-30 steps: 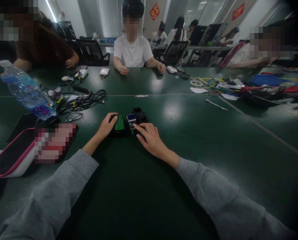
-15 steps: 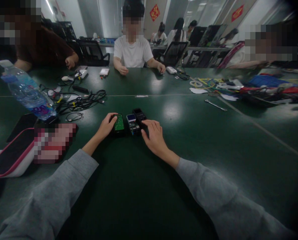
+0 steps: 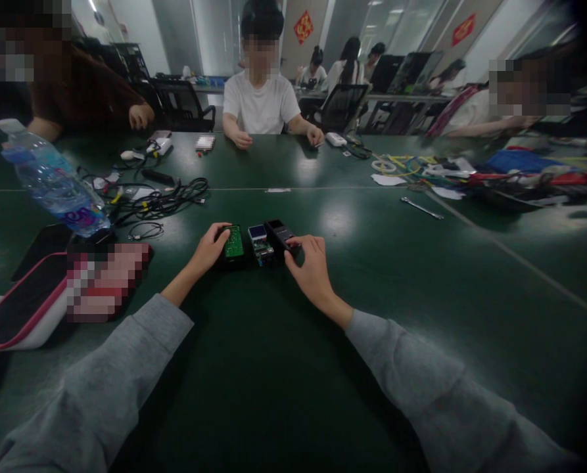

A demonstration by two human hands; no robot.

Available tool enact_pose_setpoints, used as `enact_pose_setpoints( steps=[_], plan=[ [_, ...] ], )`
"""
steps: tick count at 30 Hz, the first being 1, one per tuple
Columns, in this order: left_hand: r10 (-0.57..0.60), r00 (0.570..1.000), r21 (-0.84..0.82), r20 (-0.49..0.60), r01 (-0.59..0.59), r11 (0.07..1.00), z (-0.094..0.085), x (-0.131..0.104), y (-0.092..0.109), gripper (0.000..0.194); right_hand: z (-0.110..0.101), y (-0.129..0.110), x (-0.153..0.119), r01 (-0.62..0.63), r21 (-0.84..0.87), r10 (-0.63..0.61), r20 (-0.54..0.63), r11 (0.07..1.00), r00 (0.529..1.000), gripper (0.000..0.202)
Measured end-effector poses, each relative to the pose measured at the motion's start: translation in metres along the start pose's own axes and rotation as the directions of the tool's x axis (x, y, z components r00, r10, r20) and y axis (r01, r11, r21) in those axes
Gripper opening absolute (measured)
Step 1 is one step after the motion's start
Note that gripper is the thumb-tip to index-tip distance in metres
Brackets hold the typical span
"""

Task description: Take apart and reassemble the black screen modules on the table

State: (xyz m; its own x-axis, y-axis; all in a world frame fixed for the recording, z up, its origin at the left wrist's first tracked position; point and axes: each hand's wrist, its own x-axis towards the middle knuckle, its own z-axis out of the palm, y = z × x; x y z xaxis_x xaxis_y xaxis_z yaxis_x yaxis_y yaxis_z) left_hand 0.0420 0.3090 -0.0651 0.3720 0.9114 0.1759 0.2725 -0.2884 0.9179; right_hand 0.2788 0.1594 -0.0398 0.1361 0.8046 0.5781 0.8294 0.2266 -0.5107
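Note:
My left hand [image 3: 211,247] grips a black case with a green circuit board [image 3: 234,242] in it, thumb on the board's upper left edge. Right of it, on the dark green table [image 3: 263,368], lies a small electronic module [image 3: 261,248] with a little screen at its top. A black cover [image 3: 279,233] lies slanted just beside the module. My right hand [image 3: 309,257] pinches the lower right end of that cover between thumb and fingers.
A water bottle [image 3: 56,180], black cables [image 3: 175,197] and a pink-edged case [image 3: 27,295] are at the left. A wrench [image 3: 421,207] and a cable pile [image 3: 520,171] lie at the right. A person in white [image 3: 261,105] sits opposite.
My right hand has moved slightly right and closed on the black cover, which has shifted a little right, away from the module. My left hand has stayed in place.

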Motion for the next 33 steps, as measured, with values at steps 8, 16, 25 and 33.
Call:
enact_pose_setpoints(
  steps=[8,16,25,33],
  plan=[
    [0.001,1.000,-0.006,-0.005,-0.001,1.000,0.001,0.000,0.000,0.038,0.005,0.021,0.005,-0.121,0.171,0.140,-0.101,0.978,0.985,0.020],
    [0.020,1.000,-0.010,-0.016,-0.020,1.000,0.001,0.002,-0.003,0.038,0.012,0.043,0.006,-0.297,0.201,0.321,-0.096,0.933,0.942,0.025],
    [-0.008,1.000,-0.028,-0.002,0.008,1.000,0.000,0.001,0.001,0.038,0.005,0.027,0.004,-0.081,0.093,0.077,0.045,0.992,0.996,0.056],
    [0.006,1.000,-0.030,-0.009,-0.006,1.000,0.001,0.001,-0.002,0.037,0.004,0.027,0.005,-0.163,0.168,0.162,0.017,0.972,0.987,0.037]
  ],
)
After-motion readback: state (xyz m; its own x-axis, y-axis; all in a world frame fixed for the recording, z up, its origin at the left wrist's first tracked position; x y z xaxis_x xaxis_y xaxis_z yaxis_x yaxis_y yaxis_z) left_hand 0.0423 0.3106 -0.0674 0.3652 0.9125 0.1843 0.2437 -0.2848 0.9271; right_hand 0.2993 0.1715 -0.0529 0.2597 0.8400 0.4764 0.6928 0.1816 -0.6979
